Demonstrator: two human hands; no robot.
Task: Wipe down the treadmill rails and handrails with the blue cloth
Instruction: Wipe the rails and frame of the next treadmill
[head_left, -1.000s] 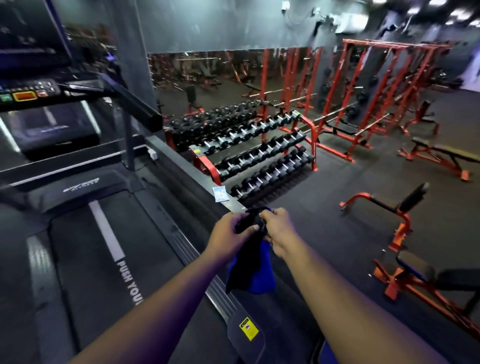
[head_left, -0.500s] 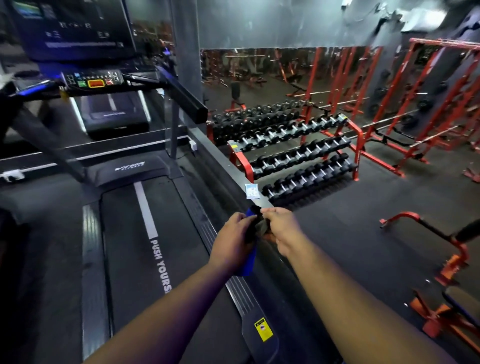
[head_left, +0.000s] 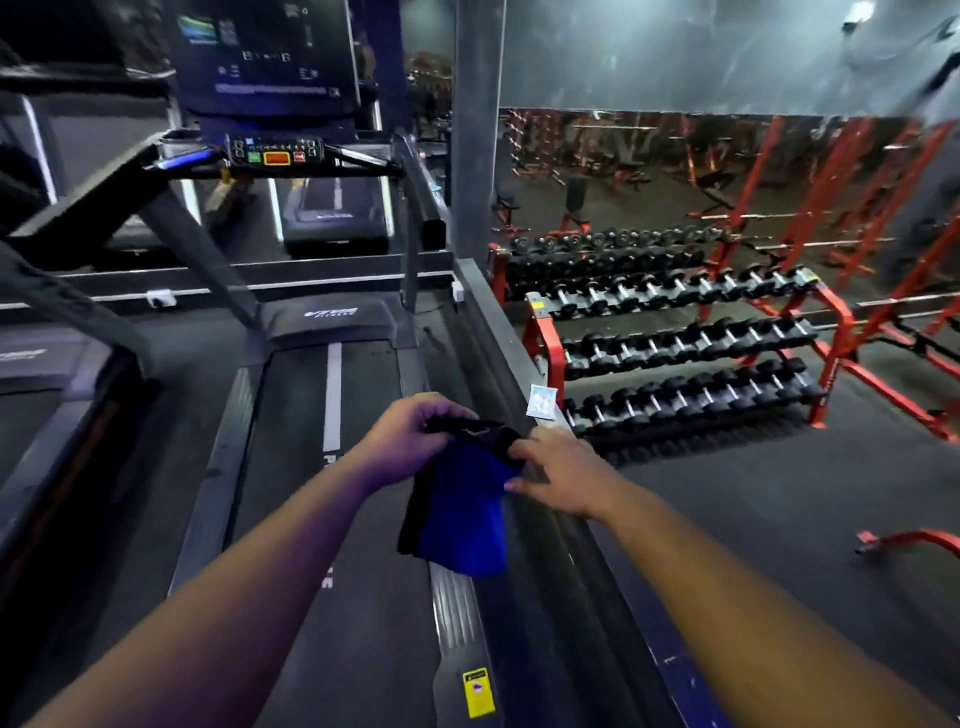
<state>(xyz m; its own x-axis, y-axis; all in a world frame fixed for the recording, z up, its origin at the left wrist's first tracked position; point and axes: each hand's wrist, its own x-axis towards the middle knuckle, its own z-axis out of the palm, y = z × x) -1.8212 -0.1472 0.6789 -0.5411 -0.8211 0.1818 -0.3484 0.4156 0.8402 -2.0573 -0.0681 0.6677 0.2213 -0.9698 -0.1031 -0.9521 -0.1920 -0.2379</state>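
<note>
The blue cloth (head_left: 465, 514) hangs in front of me over the treadmill's right side rail (head_left: 457, 613). My left hand (head_left: 410, 431) grips its dark top edge on the left. On the right, my right hand (head_left: 558, 475) pinches that same edge, its other fingers spread. The treadmill belt (head_left: 332, 395) runs ahead toward the console (head_left: 275, 150). The right handrail (head_left: 423, 192) and left handrail (head_left: 98, 208) slope down from the console, well beyond both hands. The left side rail (head_left: 223, 457) lies beside the belt.
A grey ledge (head_left: 498, 322) with a small white packet (head_left: 540, 401) borders the treadmill on the right. Beyond it stands a red rack of dumbbells (head_left: 685, 338), with red frames (head_left: 857, 182) further back. Another treadmill (head_left: 31, 374) sits to the left.
The view has swung left, bringing the console and left handrail into sight. My hands have drawn apart, and the cloth that was bunched between them now hangs spread out.
</note>
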